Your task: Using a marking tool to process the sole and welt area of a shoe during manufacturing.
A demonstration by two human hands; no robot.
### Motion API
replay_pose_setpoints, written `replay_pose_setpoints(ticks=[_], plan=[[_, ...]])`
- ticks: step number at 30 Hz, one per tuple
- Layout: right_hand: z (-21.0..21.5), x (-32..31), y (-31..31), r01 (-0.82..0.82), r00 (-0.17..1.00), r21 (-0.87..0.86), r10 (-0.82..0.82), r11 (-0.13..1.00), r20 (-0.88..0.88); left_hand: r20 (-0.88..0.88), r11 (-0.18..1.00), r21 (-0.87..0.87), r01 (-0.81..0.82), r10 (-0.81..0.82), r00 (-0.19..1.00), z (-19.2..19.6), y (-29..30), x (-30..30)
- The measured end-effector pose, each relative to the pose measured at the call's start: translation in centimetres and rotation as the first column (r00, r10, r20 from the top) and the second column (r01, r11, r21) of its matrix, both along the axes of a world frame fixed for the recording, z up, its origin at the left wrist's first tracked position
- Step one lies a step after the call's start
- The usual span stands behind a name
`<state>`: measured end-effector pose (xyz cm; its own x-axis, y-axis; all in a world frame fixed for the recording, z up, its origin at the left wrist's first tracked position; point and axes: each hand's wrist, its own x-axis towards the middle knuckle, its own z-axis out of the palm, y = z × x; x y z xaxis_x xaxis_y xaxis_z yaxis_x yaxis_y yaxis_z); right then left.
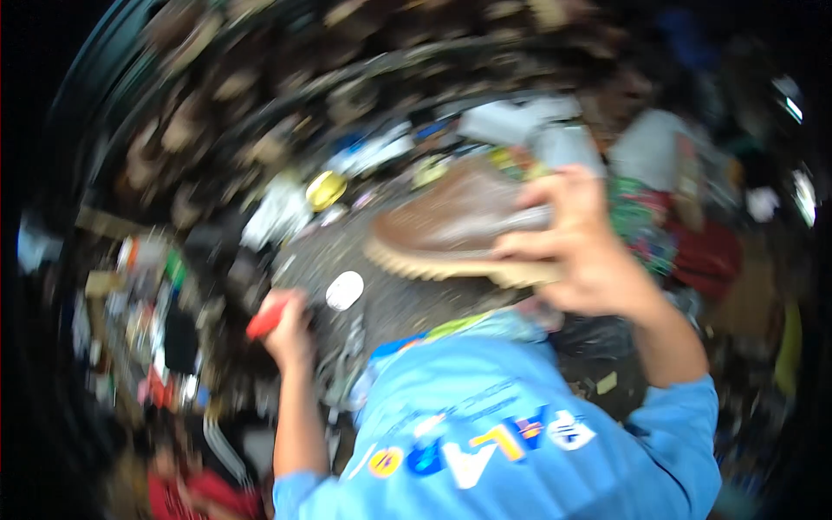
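Note:
A brown shoe [451, 212] with a thick, ridged tan sole is tilted slightly above the dark worktop [329, 260], its toe pointing left. My right hand [585, 247] grips it at the heel end, fingers wrapped over the side. Lower on the left, my left hand [288, 328] is closed around a small red object [269, 319]; motion blur hides its exact kind. Between the hands, a round white disc [345, 290] rests on the worktop.
A yellow tin [326, 190] and white plastic bags [277, 212] sit along the worktop's far side. Blurred racks of shoes [347, 95] stretch across the back. A red bag [706, 258] lies at the right. Another person in red [204, 490] is at the lower left.

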<state>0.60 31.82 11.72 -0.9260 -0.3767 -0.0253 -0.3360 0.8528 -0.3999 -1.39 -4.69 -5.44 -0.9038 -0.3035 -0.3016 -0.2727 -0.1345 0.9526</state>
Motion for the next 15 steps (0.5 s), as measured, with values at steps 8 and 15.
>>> replay_pose_setpoints(ticks=[8,15], plan=[[0.1,-1.0,-1.2,0.075,0.997,-0.023,-0.074,0.997,0.027,-0.032,0.988,-0.136,0.072,-0.077,0.997,-0.5,-0.6,0.2],[-0.3,-0.6,-1.2,0.102,0.994,-0.038,-0.101,0.994,0.038,-0.030,0.951,-0.277,0.140,-0.154,0.988,-0.9,-0.5,0.3]])
